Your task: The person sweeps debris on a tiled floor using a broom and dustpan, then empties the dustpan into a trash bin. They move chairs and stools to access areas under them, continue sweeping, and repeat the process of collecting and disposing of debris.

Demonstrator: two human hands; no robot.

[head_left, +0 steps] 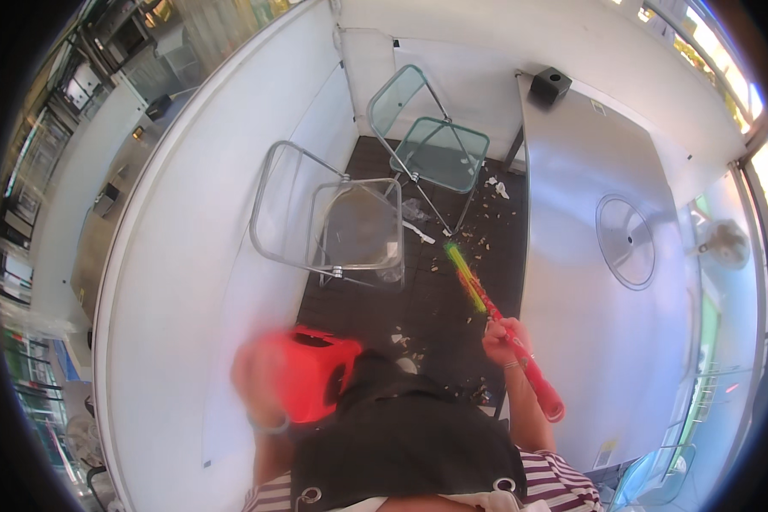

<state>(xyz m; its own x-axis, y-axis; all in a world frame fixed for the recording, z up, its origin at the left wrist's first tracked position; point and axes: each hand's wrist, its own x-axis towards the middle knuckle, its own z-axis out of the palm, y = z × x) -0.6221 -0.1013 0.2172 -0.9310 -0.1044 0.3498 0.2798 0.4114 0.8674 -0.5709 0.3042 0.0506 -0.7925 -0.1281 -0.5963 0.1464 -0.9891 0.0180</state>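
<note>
My left hand (pixel 254 377) is blurred and grips a red plastic dustpan (pixel 313 377), held low in front of the white partition. In my right hand (pixel 507 340) is a broom with a red patterned handle (pixel 536 381). Its yellow-green bristles (pixel 462 272) point away from me, down over the dark tiled floor (pixel 416 307). Around the bristles lie scattered crumbs or shells (pixel 480 243) and white scraps of paper (pixel 500 189). More litter (pixel 406 365) lies closer to me, partly hidden by my black apron (pixel 416 441).
A clear folding chair (pixel 358 224) stands by the white partition (pixel 185 269); a teal folding chair (pixel 445 153) stands beyond it. Along the right runs a metal-topped table (pixel 563 256) with a round inset (pixel 626 242) and a black box (pixel 550 84).
</note>
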